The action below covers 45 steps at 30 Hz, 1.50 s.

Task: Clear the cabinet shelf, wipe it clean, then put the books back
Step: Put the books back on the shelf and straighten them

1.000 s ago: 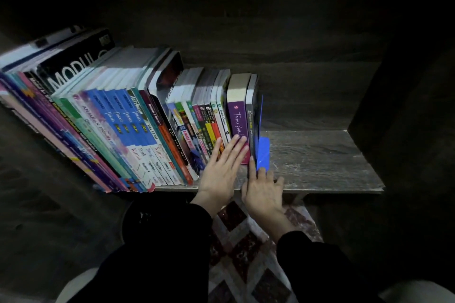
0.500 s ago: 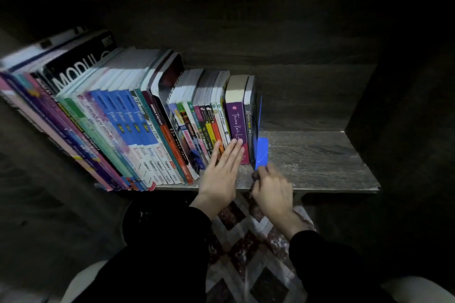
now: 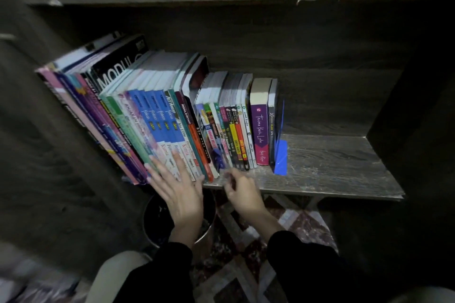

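The left hand (image 3: 181,189) is pressing flat fingers against the books (image 3: 157,118) leaning on the shelf (image 3: 332,167), while the right hand (image 3: 243,192) is hovering curled by the edge, too blurry to tell its hold.

Dim light, dark wood-grain side panel (image 3: 418,110), patterned rug (image 3: 307,226), round bin (image 3: 155,221).

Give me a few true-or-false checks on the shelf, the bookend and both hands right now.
1. The shelf is cleared of books. False: a row of books stands on it.
2. The blue bookend stands at the row's right end. True.
3. The right hand grips the bookend. False: it is apart from it, by the shelf's front edge.
4. The left hand lies with fingers spread on blue-and-white spines. True.
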Motion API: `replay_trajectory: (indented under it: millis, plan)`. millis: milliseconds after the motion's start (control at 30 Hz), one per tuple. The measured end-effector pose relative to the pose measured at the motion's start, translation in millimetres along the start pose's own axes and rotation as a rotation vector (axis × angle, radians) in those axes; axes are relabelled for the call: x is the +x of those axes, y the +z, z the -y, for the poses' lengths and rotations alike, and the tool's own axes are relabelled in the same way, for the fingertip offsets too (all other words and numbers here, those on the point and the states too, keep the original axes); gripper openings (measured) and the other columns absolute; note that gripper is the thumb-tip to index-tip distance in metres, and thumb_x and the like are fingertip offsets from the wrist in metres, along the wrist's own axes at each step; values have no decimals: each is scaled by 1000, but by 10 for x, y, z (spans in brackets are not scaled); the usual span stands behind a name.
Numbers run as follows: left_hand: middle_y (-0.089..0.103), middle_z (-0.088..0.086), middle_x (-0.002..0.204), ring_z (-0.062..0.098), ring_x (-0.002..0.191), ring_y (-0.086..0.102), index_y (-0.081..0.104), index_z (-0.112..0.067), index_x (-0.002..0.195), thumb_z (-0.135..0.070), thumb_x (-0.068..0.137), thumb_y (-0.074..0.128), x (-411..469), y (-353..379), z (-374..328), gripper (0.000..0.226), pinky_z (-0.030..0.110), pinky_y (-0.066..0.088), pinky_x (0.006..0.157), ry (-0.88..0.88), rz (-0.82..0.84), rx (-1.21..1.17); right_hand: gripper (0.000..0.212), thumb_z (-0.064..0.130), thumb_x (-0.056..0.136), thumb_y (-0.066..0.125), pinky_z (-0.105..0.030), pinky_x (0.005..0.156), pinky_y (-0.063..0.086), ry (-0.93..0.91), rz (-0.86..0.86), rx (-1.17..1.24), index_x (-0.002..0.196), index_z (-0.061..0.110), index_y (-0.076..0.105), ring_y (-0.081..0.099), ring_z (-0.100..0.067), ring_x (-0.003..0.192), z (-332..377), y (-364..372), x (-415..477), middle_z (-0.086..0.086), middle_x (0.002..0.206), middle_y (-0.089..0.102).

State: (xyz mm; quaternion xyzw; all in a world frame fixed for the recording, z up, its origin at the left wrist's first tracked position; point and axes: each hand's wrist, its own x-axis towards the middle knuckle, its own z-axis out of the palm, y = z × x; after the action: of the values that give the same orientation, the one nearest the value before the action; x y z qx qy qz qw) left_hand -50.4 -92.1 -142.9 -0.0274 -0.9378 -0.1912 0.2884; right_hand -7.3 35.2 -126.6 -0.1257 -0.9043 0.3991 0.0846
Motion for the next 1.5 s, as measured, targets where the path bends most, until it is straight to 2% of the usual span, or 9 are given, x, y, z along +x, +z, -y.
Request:
replay_trajectory:
  millis: [233, 367, 533, 867, 1000, 1133, 1233, 1367, 1500]
  plan:
    - [-1, 41, 146, 57, 135, -2, -8, -19, 152, -80, 66, 48, 339, -27, 167, 119, 66, 4, 108, 118, 2, -42, 47, 27, 91, 63, -39, 86, 49, -97, 49, -194, 132, 14, 43, 60, -30, 107, 191, 107, 262, -10, 119, 63]
    - [-12, 37, 147, 58, 134, -3, -14, -22, 151, -87, 66, 31, 414, 44, 295, 116, 69, 6, 106, 161, 5, -65, 53, 39, 85, 69, -40, 80, 50, -125, 76, -231, 126, 16, 46, 62, -31, 99, 136, 68, 370, -10, 108, 67]
    - [-44, 15, 145, 41, 136, -29, -18, -27, 150, -90, 68, 23, 427, 129, 363, 111, 67, -1, 108, 213, -46, -88, 54, 47, 84, 66, -33, 69, 48, -120, 69, -263, 125, 20, 43, 64, -28, 92, 116, 80, 393, -7, 101, 69]
    - [-31, 16, 153, 41, 142, -20, -8, -26, 152, -82, 75, 28, 383, 16, 395, 102, 67, 14, 109, 194, -42, 2, 39, 27, 93, 61, -33, 71, 47, -80, 86, -308, 121, 13, 37, 62, -25, 89, 281, 152, 317, -6, 96, 63]
    - [2, 19, 155, 43, 141, 6, -5, -25, 153, -62, 84, 41, 387, -205, 436, 91, 64, 23, 110, 242, -82, -51, 40, 25, 94, 58, -37, 77, 54, -71, -5, -231, 125, 14, 36, 64, -24, 92, 425, 207, 260, -5, 101, 64]
    - [0, 15, 158, 29, 147, -7, -12, -13, 151, -37, 96, 40, 670, -547, 446, 80, 43, -1, 120, 323, -190, -133, 59, 24, 93, 58, -39, 87, 51, -272, -263, -107, 144, 13, 30, 59, -23, 109, 730, 110, 214, -7, 126, 57]
    - [-10, 13, 157, 19, 146, -17, -9, -4, 149, -34, 100, 32, 934, -751, 392, 71, 39, -8, 119, 303, -151, -92, 73, 18, 88, 58, -41, 98, 45, -480, -424, -104, 149, 8, 19, 48, -28, 122, 1010, 69, 270, -15, 143, 43]
    - [-10, 12, 157, 17, 146, -17, -5, -4, 150, -39, 100, 22, 983, -788, 363, 67, 38, -14, 118, 279, -74, -22, 81, 27, 84, 46, -47, 106, 39, -489, -432, -141, 151, 14, 2, 36, -32, 135, 1218, 89, 284, -18, 154, 25]
    - [-7, 12, 158, 16, 146, -16, -5, -5, 150, -44, 100, 19, 969, -787, 381, 68, 37, -15, 117, 252, -101, 59, 91, 20, 85, 54, -50, 109, 35, -458, -418, -163, 151, 18, -8, 26, -31, 141, 1210, 165, 265, -15, 158, 15]
